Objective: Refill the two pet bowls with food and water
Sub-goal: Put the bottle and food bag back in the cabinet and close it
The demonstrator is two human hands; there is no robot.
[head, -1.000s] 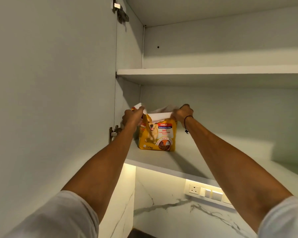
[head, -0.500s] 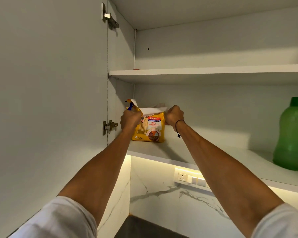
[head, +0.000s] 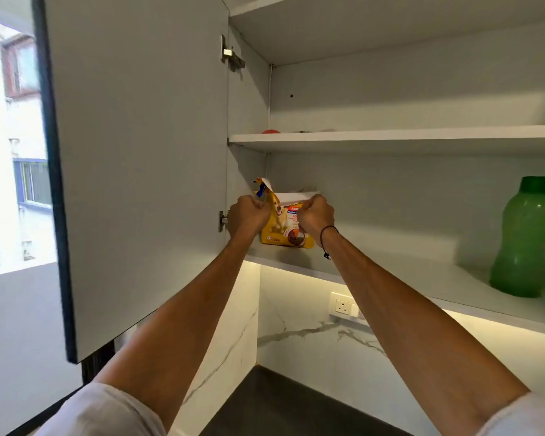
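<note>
Yellow bag: a dog-food bag stands upright on the lowest shelf of the open wall cupboard, in its far left corner, close to the side wall.
Bag top: torn or folded open, with a white flap sticking up and back; whether it is sealed in any way cannot be told.
Left hand: the left hand is closed in a fist on the bag's upper left edge.
Right hand: the right hand is closed in a fist on the upper right edge, a dark cord round the wrist.
Arms: both reach up and well forward, nearly straight.
Bowls: not in view, so the food has yet to reach them.
Risk, spill: held only by its loose top and lifted down from above head height, the bag could tip and shed kibble.
Risk, tear: the weight hangs from the thin rim, which might rip further.
Risk, door: the open door stands just beside the left arm and could be knocked.
Green bottle: the green bottle stands well apart on the right, unlikely to be disturbed.
</note>
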